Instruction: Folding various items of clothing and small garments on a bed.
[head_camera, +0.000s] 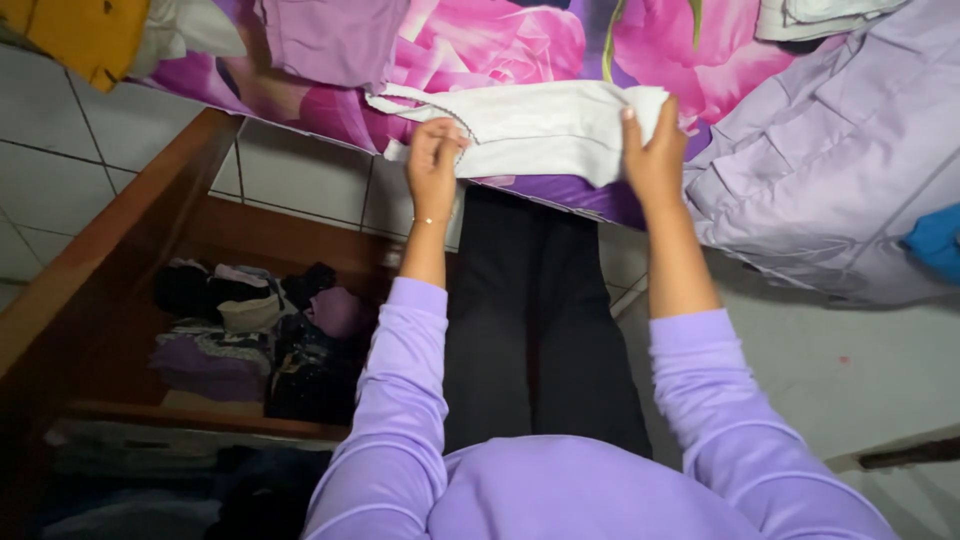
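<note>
Two hands are on one white garment (545, 130), which lies at the near edge of the bed (520, 45), on the floral sheet. Your left hand (432, 160) has its fingers curled together, clamped on the garment's left end beside the stitched hem. Your right hand (655, 150) pins the right end, fingers closed over the folded edge and thumb up.

Risks noted:
- The garment sits right at the bed's edge, part of it overhanging. Loosen either grip and that end is likely to slide off to the tiled floor (850, 370).
- The two ends are held at unequal heights; a fold made from here may come out skewed.
- An open wooden drawer (120, 240) stands near left, beside your leg, packed with dark folded clothes (250, 340). A step left could catch its corner.
- A lilac cloth (830, 170) crowds the right side and may get caught up under your right hand.
</note>
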